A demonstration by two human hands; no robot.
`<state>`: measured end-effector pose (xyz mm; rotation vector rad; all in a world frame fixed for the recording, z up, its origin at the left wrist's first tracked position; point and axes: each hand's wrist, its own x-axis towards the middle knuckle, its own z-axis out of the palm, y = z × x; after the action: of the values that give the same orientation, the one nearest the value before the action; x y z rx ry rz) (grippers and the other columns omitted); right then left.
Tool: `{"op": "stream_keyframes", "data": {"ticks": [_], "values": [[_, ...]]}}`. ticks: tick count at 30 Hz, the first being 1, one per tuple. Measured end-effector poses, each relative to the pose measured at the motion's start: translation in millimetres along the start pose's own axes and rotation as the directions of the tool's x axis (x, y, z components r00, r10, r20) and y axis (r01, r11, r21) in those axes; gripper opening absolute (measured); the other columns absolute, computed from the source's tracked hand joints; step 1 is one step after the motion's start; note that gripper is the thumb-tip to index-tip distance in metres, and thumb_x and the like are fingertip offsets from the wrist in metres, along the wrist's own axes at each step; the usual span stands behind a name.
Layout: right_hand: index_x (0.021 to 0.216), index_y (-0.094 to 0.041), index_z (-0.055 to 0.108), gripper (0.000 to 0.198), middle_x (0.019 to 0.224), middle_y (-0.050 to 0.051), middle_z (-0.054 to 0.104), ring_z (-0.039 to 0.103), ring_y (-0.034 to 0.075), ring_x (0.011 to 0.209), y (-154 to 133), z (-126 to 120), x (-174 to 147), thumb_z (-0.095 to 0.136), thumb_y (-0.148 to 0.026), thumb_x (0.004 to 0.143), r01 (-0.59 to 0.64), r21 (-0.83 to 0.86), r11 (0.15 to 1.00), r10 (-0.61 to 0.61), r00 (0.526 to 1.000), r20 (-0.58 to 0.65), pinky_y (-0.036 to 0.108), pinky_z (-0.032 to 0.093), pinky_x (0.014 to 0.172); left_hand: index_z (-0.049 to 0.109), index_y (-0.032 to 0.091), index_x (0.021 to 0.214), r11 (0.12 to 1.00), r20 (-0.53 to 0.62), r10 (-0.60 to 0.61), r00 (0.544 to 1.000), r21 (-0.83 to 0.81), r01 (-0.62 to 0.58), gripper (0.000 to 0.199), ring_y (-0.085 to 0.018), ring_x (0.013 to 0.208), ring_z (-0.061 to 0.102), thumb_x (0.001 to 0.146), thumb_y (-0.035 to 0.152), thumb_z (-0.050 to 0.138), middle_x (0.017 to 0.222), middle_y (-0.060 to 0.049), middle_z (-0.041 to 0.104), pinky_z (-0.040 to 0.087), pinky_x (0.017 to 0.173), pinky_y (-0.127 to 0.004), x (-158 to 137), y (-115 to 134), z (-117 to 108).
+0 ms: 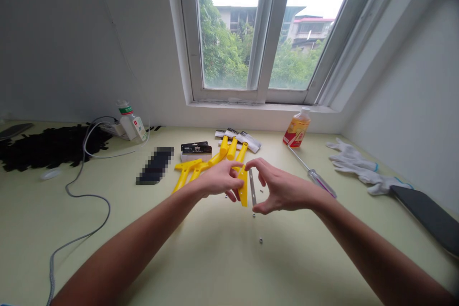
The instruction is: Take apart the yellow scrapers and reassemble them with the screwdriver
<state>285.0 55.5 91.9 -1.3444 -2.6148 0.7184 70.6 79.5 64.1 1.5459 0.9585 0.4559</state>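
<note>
So, the left hand [224, 179] is gripping a yellow piece [244, 193] between thumb and fingers, over the middle of the pale table [215, 258]. The right hand [287, 186] is spanning a thin metal strip [252, 186] end to end, curled fingers up top, thumb below, just beside the yellow piece.

The yellow piece is looking like light, stiff plastic (guessing from the sheen), maybe a bit slick; its broad flat faces are probably offering the surest hold. The strip is likely weighing little and bending hardly at all; its long edges are possibly being sharp, so ends are seeming safer. It is showing a narrow grey face with small holes. A small nut [261, 240] is lying nearer, looking metallic, on the smooth tabletop.
</note>
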Motion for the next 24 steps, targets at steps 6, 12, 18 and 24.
{"op": "stream_keyframes", "data": {"ticks": [6, 12, 18, 24], "values": [[0.129, -0.024, 0.041, 0.078, 0.125, 0.010, 0.048, 0.057, 0.024, 0.091, 16.5, 24.1, 18.1, 0.075, -0.047, 0.063, 0.005, -0.065, 0.998, -0.004, 1.000, 0.013, 0.037, 0.049, 0.079, 0.031, 0.009, 0.147, 0.968, -0.186, 0.016, 0.982, 0.250, 0.032, 0.075, -0.016, 0.058, 0.067, 0.079, 0.021, 0.059, 0.083, -0.005, 0.066, 0.055, 0.049, -0.024, -8.0, 8.3, -20.9], [0.136, -0.026, 0.040, 0.086, 0.144, 0.013, 0.037, 0.053, 0.032, 0.115, 30.0, 32.2, 26.1, 0.077, -0.052, 0.063, 0.026, -0.059, 0.998, -0.028, 0.999, -0.038, 0.048, 0.042, 0.098, 0.024, 0.013, 0.149, 0.969, -0.200, 0.069, 0.977, 0.247, -0.018, 0.077, -0.015, 0.057, 0.065, 0.080, 0.021, 0.057, 0.077, 0.000, 0.062, 0.053, 0.049, -0.025, -5.3, 5.9, -19.3], [0.152, -0.033, 0.012, 0.105, 0.161, 0.009, 0.014, 0.015, 0.031, 0.148, 15.7, 1.9, 8.9, 0.074, -0.053, 0.070, 0.192, -0.005, 0.981, -0.189, 0.962, -0.197, 0.049, 0.024, 0.115, 0.030, 0.019, 0.137, 0.985, -0.221, 0.117, 0.968, 0.148, -0.086, 0.063, -0.015, 0.060, 0.064, 0.079, 0.018, 0.056, 0.068, 0.002, 0.063, 0.045, 0.050, -0.021, 2.6, -3.5, -3.3], [0.152, -0.035, 0.020, 0.096, 0.154, 0.006, 0.034, 0.038, 0.030, 0.136, -0.1, 1.3, 2.3, 0.073, -0.045, 0.072, 0.160, 0.007, 0.987, -0.158, 0.980, -0.119, 0.044, 0.035, 0.109, 0.036, 0.017, 0.115, 0.988, -0.219, 0.099, 0.971, -0.095, -0.122, 0.040, -0.010, 0.053, 0.055, 0.082, 0.023, 0.060, 0.063, 0.005, 0.058, 0.038, 0.049, -0.020, 5.0, -1.2, 21.7]]}}
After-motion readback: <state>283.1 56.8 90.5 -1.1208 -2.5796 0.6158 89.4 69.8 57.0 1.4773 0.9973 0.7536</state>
